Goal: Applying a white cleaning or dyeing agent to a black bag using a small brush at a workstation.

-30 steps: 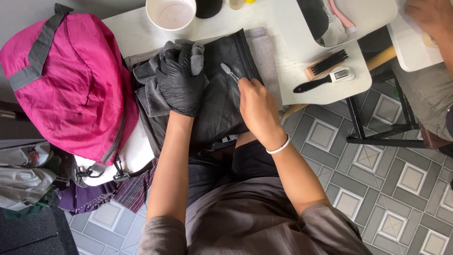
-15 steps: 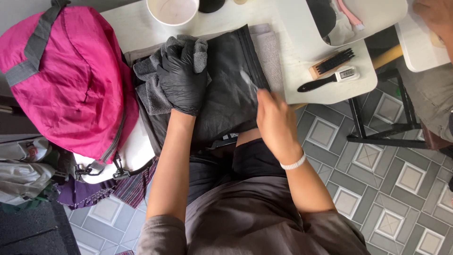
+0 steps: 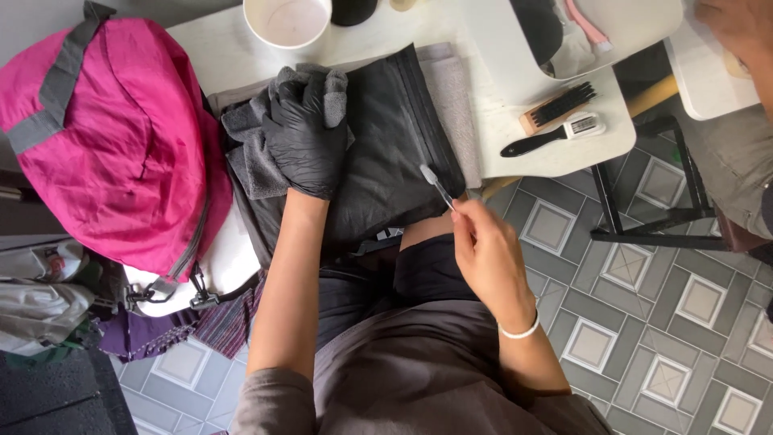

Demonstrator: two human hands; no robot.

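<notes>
My left hand point(image 3: 307, 133), in a black glove, presses a grey cloth point(image 3: 256, 153) against a black fabric bag point(image 3: 382, 145) lying on the white table point(image 3: 217, 56). My bare right hand point(image 3: 487, 258), with a white band at the wrist, holds a small toothbrush point(image 3: 435, 185) by its handle. The brush head touches the bag's right edge near the zipper seam. A grey towel point(image 3: 459, 97) lies under the bag.
A pink backpack point(image 3: 113, 145) with grey straps sits at the left. A white cup point(image 3: 287, 20) stands behind the bag. A wooden brush point(image 3: 560, 105) and a black-handled brush point(image 3: 547, 137) lie at the right. Another person's hand point(image 3: 737, 28) shows top right. Tiled floor below.
My right hand has drawn the toothbrush from the middle of the bag down and to the right, to its edge. The gloved left hand has stayed on the cloth.
</notes>
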